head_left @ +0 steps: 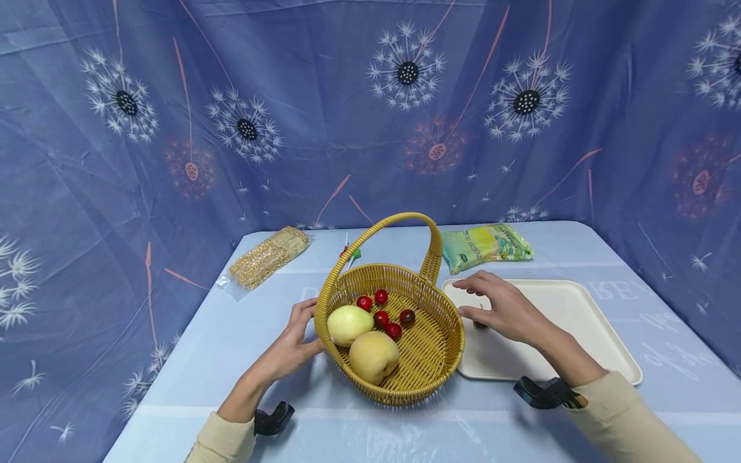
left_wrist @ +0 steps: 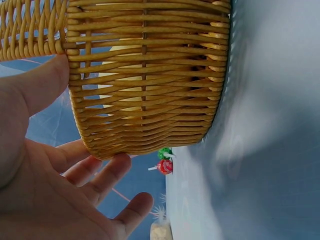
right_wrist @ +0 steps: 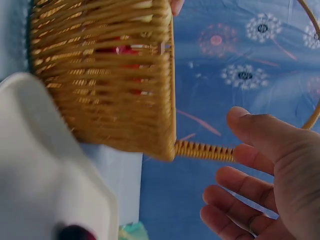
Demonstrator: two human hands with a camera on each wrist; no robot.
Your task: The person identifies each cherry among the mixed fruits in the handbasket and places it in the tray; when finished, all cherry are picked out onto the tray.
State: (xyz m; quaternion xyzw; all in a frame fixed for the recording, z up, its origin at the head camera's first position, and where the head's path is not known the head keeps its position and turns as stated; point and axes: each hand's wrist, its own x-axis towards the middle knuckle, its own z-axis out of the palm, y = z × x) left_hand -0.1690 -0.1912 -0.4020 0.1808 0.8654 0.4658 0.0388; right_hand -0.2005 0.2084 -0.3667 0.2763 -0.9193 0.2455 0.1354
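A yellow wicker basket [head_left: 446, 308] with a tall handle sits at the middle of the table. My left hand [head_left: 298, 341] holds its left side, thumb at the foot of the handle and fingers along the rim [left_wrist: 95, 155]. Inside lie a peach [head_left: 374, 357], a smooth pale yellow-green fruit [head_left: 350, 325] and several red cherries [head_left: 381, 296]. To the right of the basket, my right hand [head_left: 503, 305] hovers over a white tray [head_left: 579, 321] with its fingers apart and nothing between them. A dark cherry [right_wrist: 75, 233] lies on the tray, mostly hidden under that hand in the head view.
Behind the basket's handle are small lollipops [left_wrist: 165, 166], red and green. A clear bag of grains or nuts [head_left: 269, 257] lies at the back left. At the back right is a green and yellow packet [head_left: 486, 245]. A blue dandelion-print curtain [head_left: 324, 128] hangs round the table.
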